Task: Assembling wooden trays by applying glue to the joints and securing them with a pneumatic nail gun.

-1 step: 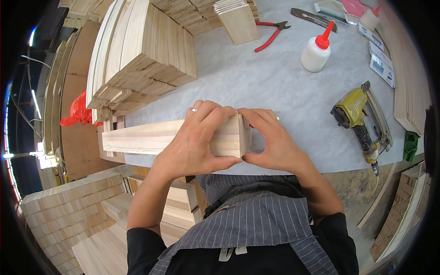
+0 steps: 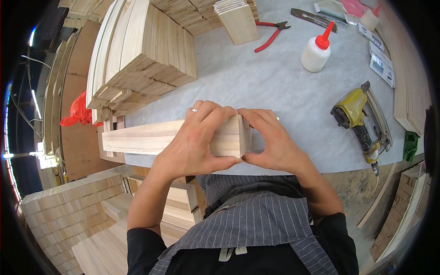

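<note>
A long, pale wooden box-shaped piece (image 2: 142, 138) lies crosswise on the table in front of me. My left hand (image 2: 192, 137) grips it near its right end, fingers over the far edge and thumb along the near edge. At that end sits a small wooden end board (image 2: 246, 133). My right hand (image 2: 273, 140) is closed around this board, with fingertips on its far corner and the thumb on its near corner. The tips of both hands meet at the joint. Whether the board is fixed to the long piece, I cannot tell.
Wooden boards (image 2: 151, 50) are stacked at the far left. Beyond my hands are thin wooden pieces (image 2: 236, 25), red-handled cutters (image 2: 273, 35) and a white glue bottle (image 2: 315, 55) with a red nozzle. A yellow nail gun (image 2: 355, 110) lies right. More wood blocks (image 2: 73, 206) stand lower left.
</note>
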Motion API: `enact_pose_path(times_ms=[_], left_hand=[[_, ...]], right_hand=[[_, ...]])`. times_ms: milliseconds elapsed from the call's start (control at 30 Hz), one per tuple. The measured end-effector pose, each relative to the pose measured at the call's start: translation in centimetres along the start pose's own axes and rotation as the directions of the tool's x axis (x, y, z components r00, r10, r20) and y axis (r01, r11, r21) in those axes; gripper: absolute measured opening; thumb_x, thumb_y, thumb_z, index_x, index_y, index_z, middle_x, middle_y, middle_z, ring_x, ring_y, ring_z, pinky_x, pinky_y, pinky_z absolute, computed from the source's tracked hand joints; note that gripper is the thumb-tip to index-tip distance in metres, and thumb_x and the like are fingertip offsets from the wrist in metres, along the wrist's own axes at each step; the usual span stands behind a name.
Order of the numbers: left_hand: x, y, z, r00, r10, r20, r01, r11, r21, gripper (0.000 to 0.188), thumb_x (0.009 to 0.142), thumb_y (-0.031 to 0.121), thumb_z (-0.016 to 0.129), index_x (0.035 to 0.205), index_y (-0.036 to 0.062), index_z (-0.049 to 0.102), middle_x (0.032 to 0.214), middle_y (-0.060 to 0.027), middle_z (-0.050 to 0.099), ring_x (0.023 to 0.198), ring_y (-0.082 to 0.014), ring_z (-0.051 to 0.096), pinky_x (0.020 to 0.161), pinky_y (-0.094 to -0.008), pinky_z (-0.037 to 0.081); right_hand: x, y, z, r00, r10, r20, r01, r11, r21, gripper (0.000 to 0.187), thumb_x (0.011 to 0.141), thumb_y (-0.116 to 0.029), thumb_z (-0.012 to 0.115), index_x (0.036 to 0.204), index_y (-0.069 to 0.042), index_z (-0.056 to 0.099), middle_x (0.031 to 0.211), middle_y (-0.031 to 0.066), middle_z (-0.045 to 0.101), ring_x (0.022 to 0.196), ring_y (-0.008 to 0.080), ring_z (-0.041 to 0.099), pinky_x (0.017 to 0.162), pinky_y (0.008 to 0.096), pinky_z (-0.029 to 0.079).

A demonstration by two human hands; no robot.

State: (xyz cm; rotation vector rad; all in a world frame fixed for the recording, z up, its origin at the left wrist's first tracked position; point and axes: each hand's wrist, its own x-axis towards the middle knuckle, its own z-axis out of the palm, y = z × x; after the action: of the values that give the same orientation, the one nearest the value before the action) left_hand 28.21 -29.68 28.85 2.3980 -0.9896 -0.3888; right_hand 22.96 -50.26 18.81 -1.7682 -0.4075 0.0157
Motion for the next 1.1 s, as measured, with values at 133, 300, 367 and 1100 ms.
enact_pose_path(times_ms=[133, 300, 367, 1100], left_hand=[[0.0, 0.0, 0.0, 1.0, -0.024, 0.013, 0.024, 1.0, -0.007, 0.08, 0.061, 0.024, 0.089, 0.132, 0.0065, 0.055, 0.113, -0.0129, 0.054, 0.106, -0.0341, 0.052, 0.099, -0.0451, 0.042], [0.0, 0.1, 0.1, 0.999, -0.039, 0.006, 0.039, 0.999, -0.027, 0.079, 0.06, 0.024, 0.089, 0.13, 0.0072, 0.057, 0.112, -0.0124, 0.054, 0.106, -0.0339, 0.052, 0.099, -0.0448, 0.042], [0.2, 0.3, 0.1, 1.0, -0.024, -0.003, 0.024, 0.999, -0.031, 0.077, 0.06, 0.024, 0.089, 0.128, 0.0065, 0.057, 0.111, -0.0123, 0.054, 0.106, -0.0342, 0.052, 0.099, -0.0449, 0.042], [-1.0, -1.6, 1.6, 0.99, 0.013, -0.138, -0.02, 0.999, -0.045, 0.063, 0.067, 0.029, 0.081, 0.122, 0.0035, 0.063, 0.111, -0.0123, 0.059, 0.111, -0.0301, 0.053, 0.096, -0.0387, 0.04]], right_hand=[[0.0, 0.1, 0.2, 1.0, -0.016, -0.011, 0.016, 1.0, -0.012, 0.081, 0.069, -0.015, 0.082, 0.143, -0.008, 0.051, 0.134, 0.0133, 0.056, 0.123, 0.0351, 0.049, 0.106, 0.0433, 0.043], [-0.2, 0.0, 0.2, 1.0, -0.001, -0.007, 0.0, 1.0, -0.023, 0.082, 0.069, -0.015, 0.083, 0.143, -0.007, 0.05, 0.135, 0.0134, 0.055, 0.124, 0.0349, 0.048, 0.107, 0.0437, 0.043], [-0.3, -0.2, 0.0, 1.0, 0.0, -0.004, 0.0, 0.998, -0.064, 0.085, 0.068, -0.015, 0.085, 0.145, -0.006, 0.049, 0.136, 0.0142, 0.055, 0.127, 0.0358, 0.047, 0.108, 0.0448, 0.042], [-8.8, 0.5, -18.0, 0.749, 0.432, -0.502, -0.654, 0.357, -0.667, 0.067, 0.075, -0.011, 0.077, 0.138, 0.001, 0.055, 0.115, 0.0283, 0.066, 0.111, 0.0448, 0.063, 0.097, 0.0462, 0.049]])
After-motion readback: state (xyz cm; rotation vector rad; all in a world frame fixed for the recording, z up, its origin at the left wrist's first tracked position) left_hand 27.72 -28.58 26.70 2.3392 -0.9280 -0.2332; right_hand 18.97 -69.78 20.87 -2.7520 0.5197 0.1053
